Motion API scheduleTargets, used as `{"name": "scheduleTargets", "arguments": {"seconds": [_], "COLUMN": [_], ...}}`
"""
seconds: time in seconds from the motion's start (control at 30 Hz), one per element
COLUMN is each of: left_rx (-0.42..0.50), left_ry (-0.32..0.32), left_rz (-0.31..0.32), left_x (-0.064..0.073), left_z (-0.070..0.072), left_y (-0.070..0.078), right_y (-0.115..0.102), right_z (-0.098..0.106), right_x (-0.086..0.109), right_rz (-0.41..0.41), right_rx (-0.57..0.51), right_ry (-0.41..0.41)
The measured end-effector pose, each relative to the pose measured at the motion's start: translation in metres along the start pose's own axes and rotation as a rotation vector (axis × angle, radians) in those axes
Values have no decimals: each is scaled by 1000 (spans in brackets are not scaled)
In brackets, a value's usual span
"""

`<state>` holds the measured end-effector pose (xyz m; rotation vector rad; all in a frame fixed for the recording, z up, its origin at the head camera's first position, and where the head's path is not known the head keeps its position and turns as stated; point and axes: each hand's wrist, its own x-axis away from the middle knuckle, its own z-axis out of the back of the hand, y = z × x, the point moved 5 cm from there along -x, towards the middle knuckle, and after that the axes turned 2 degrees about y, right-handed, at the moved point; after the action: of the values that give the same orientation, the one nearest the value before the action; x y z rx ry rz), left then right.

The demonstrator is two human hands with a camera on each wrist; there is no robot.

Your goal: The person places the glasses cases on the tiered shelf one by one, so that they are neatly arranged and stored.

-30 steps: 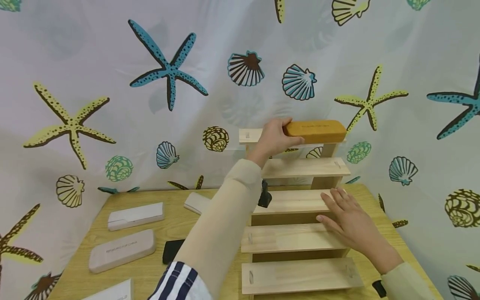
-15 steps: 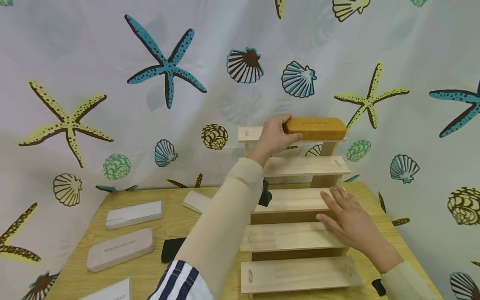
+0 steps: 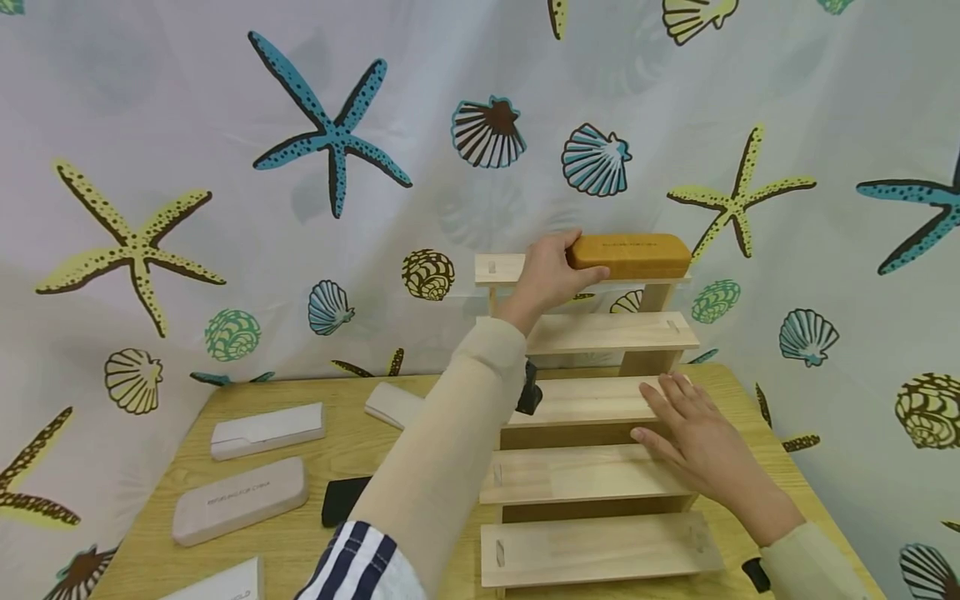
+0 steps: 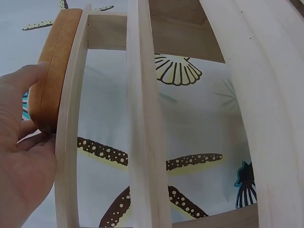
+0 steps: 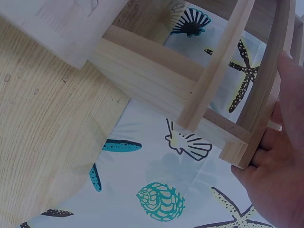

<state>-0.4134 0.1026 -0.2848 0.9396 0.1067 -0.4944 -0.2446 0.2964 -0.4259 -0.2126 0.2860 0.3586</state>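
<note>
The left hand [image 3: 545,279] is grasping the orange-brown case [image 3: 633,257] by its left end, thumb along the front and fingers reaching behind, a hold that is probably letting the flat underside settle on the support. The case is lying lengthwise on the right part of the top shelf [image 3: 501,268] of a stepped wooden rack [image 3: 600,550]. The right hand [image 3: 701,446] is resting on the right end of the middle shelf [image 3: 592,400], seemingly steadying the rack; I cannot tell whether it is clenching the board or only pressing on it. Pale cases [image 3: 240,500] are lying spaced out on the counter [image 3: 345,442], perhaps for easy picking. Compared with a second ago, little is differing: both hands are keeping their places, the case is staying put, and the whole scene is merely sitting slightly higher in the head view.
</note>
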Motion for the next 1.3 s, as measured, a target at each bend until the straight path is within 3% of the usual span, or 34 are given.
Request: {"name": "scheduleTargets", "arguments": {"seconds": [0.37,0.63,0.77,0.93,1.3], "left_rx": [151,198,228,213,199], "left_ry": [55,73,86,108,110], "left_rz": [-14,-68,-81,-81,-103], "left_x": [12,30,46,68,123], "left_z": [20,51,70,91,119], "left_y": [-16,-24,-29,-46,-88], "right_y": [-3,-1,-2,-3,-3], "right_z": [3,3,2,3,2], "right_x": [2,1,1,-1,0], "right_rz": [11,-12,-21,-25,-33], "right_rx": [-1,-10,-23,-26,-35], "right_ry": [6,-14,-33,-45,-60]}}
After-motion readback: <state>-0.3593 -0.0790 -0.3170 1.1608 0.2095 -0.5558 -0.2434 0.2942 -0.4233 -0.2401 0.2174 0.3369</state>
